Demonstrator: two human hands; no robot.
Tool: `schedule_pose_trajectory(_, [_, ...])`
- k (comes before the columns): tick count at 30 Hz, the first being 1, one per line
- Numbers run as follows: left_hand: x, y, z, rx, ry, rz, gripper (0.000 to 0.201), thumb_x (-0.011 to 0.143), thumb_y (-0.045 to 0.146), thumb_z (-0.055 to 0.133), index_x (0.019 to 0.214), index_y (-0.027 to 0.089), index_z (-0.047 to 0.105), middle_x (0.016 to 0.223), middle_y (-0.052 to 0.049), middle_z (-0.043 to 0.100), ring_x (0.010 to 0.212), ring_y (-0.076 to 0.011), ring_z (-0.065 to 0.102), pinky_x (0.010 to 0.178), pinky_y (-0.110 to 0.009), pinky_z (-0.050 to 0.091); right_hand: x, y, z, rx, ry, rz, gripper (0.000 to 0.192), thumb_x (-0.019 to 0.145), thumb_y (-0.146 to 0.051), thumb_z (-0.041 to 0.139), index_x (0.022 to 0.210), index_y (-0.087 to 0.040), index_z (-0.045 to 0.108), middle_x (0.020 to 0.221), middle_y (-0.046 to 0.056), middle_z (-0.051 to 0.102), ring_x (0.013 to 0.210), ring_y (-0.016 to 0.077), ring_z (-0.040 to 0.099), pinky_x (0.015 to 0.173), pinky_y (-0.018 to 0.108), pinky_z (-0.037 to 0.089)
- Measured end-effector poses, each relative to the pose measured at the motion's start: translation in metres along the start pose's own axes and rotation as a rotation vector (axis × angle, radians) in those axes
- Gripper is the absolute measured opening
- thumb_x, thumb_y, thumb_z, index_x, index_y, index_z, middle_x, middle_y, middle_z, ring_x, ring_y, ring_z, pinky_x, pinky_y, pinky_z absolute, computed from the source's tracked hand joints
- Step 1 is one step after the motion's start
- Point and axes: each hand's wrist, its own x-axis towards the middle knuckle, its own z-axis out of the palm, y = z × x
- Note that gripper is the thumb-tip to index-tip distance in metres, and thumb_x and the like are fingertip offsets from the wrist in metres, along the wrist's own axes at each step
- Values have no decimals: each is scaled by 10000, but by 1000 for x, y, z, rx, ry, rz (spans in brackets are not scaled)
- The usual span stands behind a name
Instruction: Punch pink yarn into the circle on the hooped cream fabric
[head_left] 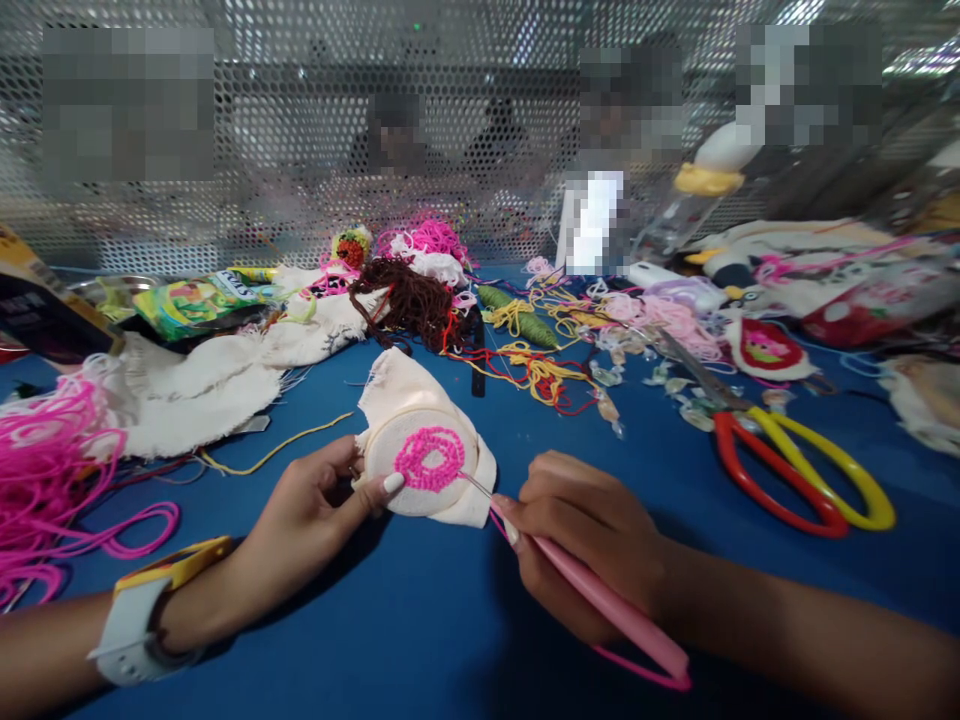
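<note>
My left hand (pixel 330 500) grips an embroidery hoop (pixel 382 470) by its left edge, thumb on the front. Cream cloth (pixel 401 380) is stretched in the hoop, its loose corners sticking out around it. A ring of bright pink looped stitches (pixel 429 460) covers the middle of the cloth. Closed round a pink punch needle (pixel 600 595), my right hand (pixel 589 540) holds it slanted. The metal tip meets the cloth at the right side of the pink ring. Pink yarn hangs from the tool's rear end.
Large scissors (pixel 750 415) with red and yellow handles lie at right. A pile of pink yarn (pixel 52 460) and cream fabric (pixel 202 390) are on the left. Brown yarn (pixel 412 305), tangled threads (pixel 544 370) and a snack bag (pixel 199 300) lie farther back, before a perforated metal panel (pixel 285 130).
</note>
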Motion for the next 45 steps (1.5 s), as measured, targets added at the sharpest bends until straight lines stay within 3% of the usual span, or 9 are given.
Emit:
schedule_pose_trajectory(4, [0, -2, -1, 18, -39, 26, 150, 843, 307, 575, 845, 158, 591, 730, -5, 615, 643, -112, 526, 553, -196, 437, -3, 6, 4, -18, -137, 35, 116, 801, -35, 478, 827, -124, 547, 660, 48, 536, 598, 138, 416, 551, 273, 360])
schedule_pose_trajectory(8, [-2, -3, -1, 10, -35, 28, 149, 843, 306, 577, 868, 160, 599, 763, -16, 639, 667, -123, 550, 573, -206, 457, -7, 13, 7, 22, -285, 36, 211, 840, -83, 502, 1043, -108, 553, 836, 90, 579, 746, 169, 488, 666, 305, 421])
schedule_pose_trajectory(13, [-2, 2, 1, -29, 6, 44, 137, 829, 293, 607, 895, 173, 605, 814, -24, 662, 712, -138, 599, 601, -208, 491, -10, 14, 11, 38, -171, 42, 181, 825, -43, 486, 980, -122, 535, 746, 51, 563, 672, 145, 471, 626, 286, 412])
schedule_pose_trajectory(17, [-3, 2, 0, -27, -65, 107, 234, 804, 272, 646, 1024, 208, 600, 904, -24, 676, 790, -156, 625, 679, -222, 520, -13, 13, 13, 48, -177, 45, 169, 832, -62, 501, 991, -117, 521, 755, 57, 571, 675, 149, 474, 626, 286, 416])
schedule_pose_trajectory(22, [-2, -3, 0, 142, -114, 177, 259, 800, 248, 654, 1054, 245, 601, 984, 4, 674, 846, -153, 609, 772, -225, 504, -13, 12, 14, 59, -180, 47, 152, 833, -71, 505, 979, -113, 522, 744, 61, 578, 671, 151, 480, 614, 282, 422])
schedule_pose_trajectory(28, [0, -6, 1, -33, -49, 45, 373, 806, 282, 650, 1155, 210, 538, 1103, -42, 658, 933, -175, 629, 801, -263, 523, -9, 9, 12, 19, -141, 22, 132, 828, -68, 512, 951, -110, 536, 700, 49, 585, 634, 138, 471, 589, 273, 414])
schedule_pose_trajectory(35, [0, -5, 0, -110, -28, -13, 286, 819, 317, 626, 1048, 156, 564, 994, -74, 677, 870, -179, 640, 765, -283, 525, -7, 9, 13, 7, -153, 17, 177, 827, -59, 509, 995, -106, 537, 705, 47, 595, 625, 134, 483, 581, 270, 416])
schedule_pose_trajectory(45, [1, -4, 0, -121, -36, -32, 324, 837, 316, 611, 1115, 165, 541, 1050, -67, 659, 912, -169, 620, 789, -269, 502, -6, 4, 6, 19, -16, 9, 131, 737, -29, 492, 754, -158, 503, 588, 5, 482, 529, 118, 385, 508, 256, 328])
